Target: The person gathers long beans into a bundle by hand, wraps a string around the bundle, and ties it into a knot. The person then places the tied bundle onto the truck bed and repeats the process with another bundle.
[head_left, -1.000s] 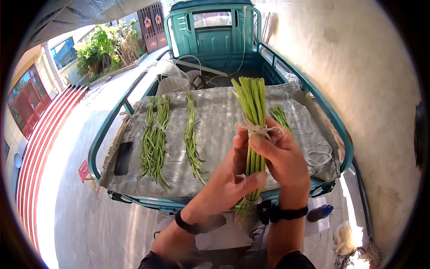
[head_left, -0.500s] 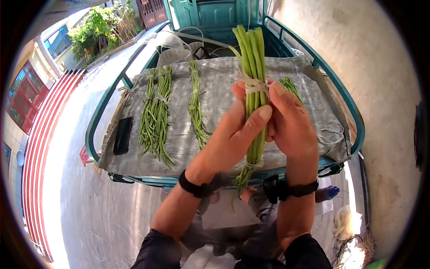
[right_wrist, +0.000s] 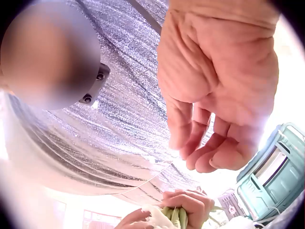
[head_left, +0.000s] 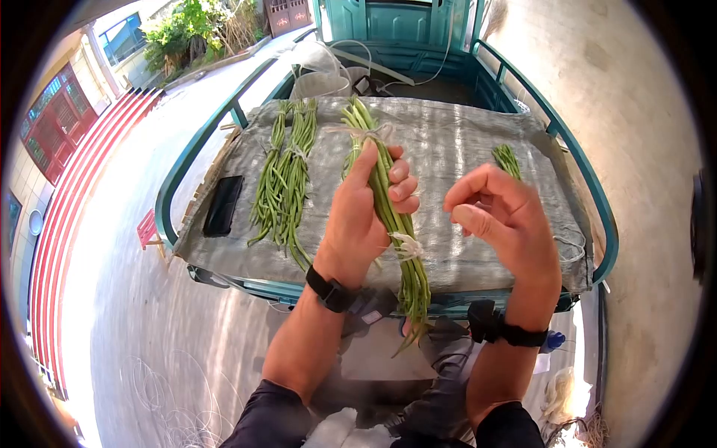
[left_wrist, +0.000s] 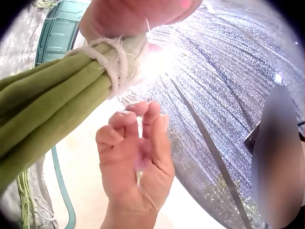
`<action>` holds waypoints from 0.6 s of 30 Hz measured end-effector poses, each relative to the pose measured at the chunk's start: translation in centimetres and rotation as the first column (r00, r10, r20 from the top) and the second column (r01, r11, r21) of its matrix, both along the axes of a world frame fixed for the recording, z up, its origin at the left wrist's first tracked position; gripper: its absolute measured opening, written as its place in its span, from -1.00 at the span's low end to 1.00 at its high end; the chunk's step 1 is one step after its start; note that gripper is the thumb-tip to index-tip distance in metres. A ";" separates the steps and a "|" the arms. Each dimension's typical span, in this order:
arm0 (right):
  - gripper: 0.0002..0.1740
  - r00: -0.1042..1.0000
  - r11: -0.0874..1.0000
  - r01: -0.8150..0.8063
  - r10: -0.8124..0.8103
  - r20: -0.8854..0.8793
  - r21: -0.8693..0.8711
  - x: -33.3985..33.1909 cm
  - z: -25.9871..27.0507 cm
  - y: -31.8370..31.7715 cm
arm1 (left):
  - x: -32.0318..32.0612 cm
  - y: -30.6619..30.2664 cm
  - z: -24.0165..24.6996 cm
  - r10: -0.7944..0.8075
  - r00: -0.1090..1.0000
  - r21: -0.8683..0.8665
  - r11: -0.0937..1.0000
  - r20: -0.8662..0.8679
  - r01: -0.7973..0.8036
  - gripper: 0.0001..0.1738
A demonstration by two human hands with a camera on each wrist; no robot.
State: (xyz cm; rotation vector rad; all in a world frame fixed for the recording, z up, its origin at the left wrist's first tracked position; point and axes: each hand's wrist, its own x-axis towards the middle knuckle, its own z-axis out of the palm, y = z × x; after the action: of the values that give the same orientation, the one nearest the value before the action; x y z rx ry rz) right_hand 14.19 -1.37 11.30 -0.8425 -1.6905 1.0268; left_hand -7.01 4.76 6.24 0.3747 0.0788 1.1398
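In the head view my left hand (head_left: 357, 213) grips a bundle of long green stalks (head_left: 414, 287), thumb near its upper tie and fingers round its far side. White string (head_left: 367, 133) binds it near the thick ends, and a second tie (head_left: 407, 246) sits lower down. The thin ends hang past the mat's near edge. The left wrist view shows the stalks (left_wrist: 52, 105) close up, with string (left_wrist: 112, 62) wound round them. To the right, apart from the bundle, my right hand (head_left: 508, 220) hovers with loosely curled fingers. Its palm (right_wrist: 219, 71) holds nothing in the right wrist view.
A grey woven mat (head_left: 467, 246) covers the rear of a teal truck bed with side rails (head_left: 556, 119). Tied stalk bundles (head_left: 295, 160) lie at left, beside a black phone (head_left: 223, 207). Another small bundle (head_left: 508, 160) and loose string (head_left: 571, 250) lie at right.
My right hand has let go of the bundle and moved right. My left hand has carried the bundle left and tilted it, its top now leaning left over the bundle on the mat.
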 end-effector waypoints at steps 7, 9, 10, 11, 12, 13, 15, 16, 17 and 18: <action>-0.87 0.981 0.996 -0.085 0.085 0.176 -0.012 -3.1 -0.2 -0.4 | -0.9 0.4 -1.0 -0.080 0.991 -0.016 0.997 0.105 0.082 -0.60; -0.86 0.973 0.994 -0.102 0.106 0.204 -0.030 -3.6 -0.3 -0.3 | -0.7 0.0 -0.5 -0.033 0.997 -0.048 0.998 0.065 0.036 -0.62; -0.86 0.969 0.993 -0.111 0.117 0.218 -0.040 -3.9 -0.3 -0.3 | -0.7 0.0 -0.6 -0.034 0.997 -0.050 0.998 0.071 0.038 -0.62; -0.85 0.965 0.994 -0.102 0.110 0.238 -0.048 -4.1 -0.4 -0.3 | -0.7 0.0 -0.6 -0.035 0.996 -0.052 0.998 0.076 0.039 -0.62; -0.84 0.961 0.994 -0.092 0.103 0.257 -0.054 -4.3 -0.3 -0.2 | -0.7 0.0 -0.7 -0.036 0.996 -0.053 0.998 0.082 0.040 -0.61; -0.83 0.956 0.995 -0.083 0.096 0.277 -0.060 -4.5 -0.3 -0.1 | -0.8 0.1 -0.8 -0.039 0.996 -0.049 0.998 0.083 0.043 -0.62; -0.83 0.962 0.995 -0.068 0.086 0.258 -0.079 -4.8 -0.6 -0.1 | -0.9 0.2 -1.0 -0.045 0.995 -0.042 0.998 0.086 0.049 -0.62; -0.83 0.965 0.994 -0.060 0.080 0.248 -0.089 -4.9 -0.7 -0.1 | -0.9 0.1 -1.0 -0.048 0.995 -0.042 0.998 0.086 0.052 -0.62; -0.83 0.967 0.992 -0.058 0.085 0.240 -0.115 -4.8 -0.7 -0.1 | -1.0 0.1 -1.0 -0.050 0.995 -0.042 0.998 0.087 0.054 -0.61; -0.84 0.969 0.988 -0.058 0.090 0.232 -0.140 -4.6 -0.7 0.0 | -1.0 0.1 -1.0 -0.052 0.995 -0.043 0.998 0.088 0.056 -0.61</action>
State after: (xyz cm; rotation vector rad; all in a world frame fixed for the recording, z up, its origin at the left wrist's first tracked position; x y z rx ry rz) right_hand 9.55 -1.35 10.60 -1.0290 -1.8818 1.1354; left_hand -8.06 4.83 5.20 0.2855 0.0181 1.0974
